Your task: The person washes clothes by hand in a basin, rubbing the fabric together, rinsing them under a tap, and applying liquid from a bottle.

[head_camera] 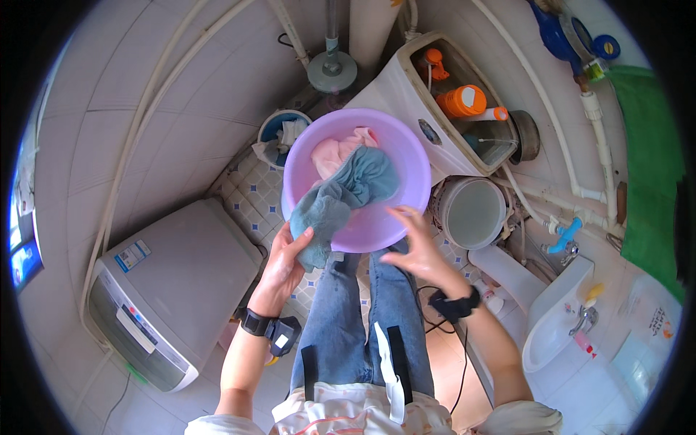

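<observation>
My left hand [285, 263] grips one end of a teal towel [321, 217] at the near-left rim of a purple plastic basin [416, 147]. The towel's end drapes over that rim, while the rest lies bunched inside. Behind it in the basin rests a pink cloth [334, 152]. Over the near-right rim, my right hand [416, 242] holds nothing, its fingers apart and curved. Each wrist wears a black strap.
Left stands a grey top-loading washing machine [179, 266]. An open toilet cistern [402, 81] with orange fittings sits behind the basin. A bucket of water [473, 212] stands right of it, near a washbasin [549, 326]. A small waste bin [269, 128] is behind left.
</observation>
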`<state>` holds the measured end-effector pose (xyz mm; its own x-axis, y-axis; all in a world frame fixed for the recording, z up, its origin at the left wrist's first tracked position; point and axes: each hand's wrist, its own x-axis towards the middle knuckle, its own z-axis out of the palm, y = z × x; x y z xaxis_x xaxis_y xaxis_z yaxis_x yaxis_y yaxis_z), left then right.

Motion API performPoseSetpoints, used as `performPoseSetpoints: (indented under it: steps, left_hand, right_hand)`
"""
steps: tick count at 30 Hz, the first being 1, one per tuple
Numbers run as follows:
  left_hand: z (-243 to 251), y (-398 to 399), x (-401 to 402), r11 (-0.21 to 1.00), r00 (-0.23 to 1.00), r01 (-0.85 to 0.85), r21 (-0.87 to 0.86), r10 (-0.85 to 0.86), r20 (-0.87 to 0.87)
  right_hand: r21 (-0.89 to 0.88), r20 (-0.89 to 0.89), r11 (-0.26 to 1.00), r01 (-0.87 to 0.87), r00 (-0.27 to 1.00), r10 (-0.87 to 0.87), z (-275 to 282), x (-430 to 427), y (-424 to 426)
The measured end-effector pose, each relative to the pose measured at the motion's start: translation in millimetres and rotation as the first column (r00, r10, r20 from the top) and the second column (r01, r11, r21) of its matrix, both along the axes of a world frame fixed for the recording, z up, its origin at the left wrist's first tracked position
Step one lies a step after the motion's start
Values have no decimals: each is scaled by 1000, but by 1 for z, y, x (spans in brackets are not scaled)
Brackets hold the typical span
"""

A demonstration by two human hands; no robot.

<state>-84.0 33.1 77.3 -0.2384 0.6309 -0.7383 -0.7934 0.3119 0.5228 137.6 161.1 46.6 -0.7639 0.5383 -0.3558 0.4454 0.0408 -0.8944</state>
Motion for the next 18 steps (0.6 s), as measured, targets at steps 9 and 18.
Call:
performPoseSetpoints:
  steps: [9, 18]
  left_hand:
    - [43, 4, 0, 999, 940, -38, -22, 43, 339]
    - [35, -14, -34, 554, -33, 617, -560, -692, -721]
  right_hand:
    - [113, -170, 862, 494, 864, -473, -76, -64, -87]
    - [159, -88, 985, 74, 994, -60, -12, -13, -1]
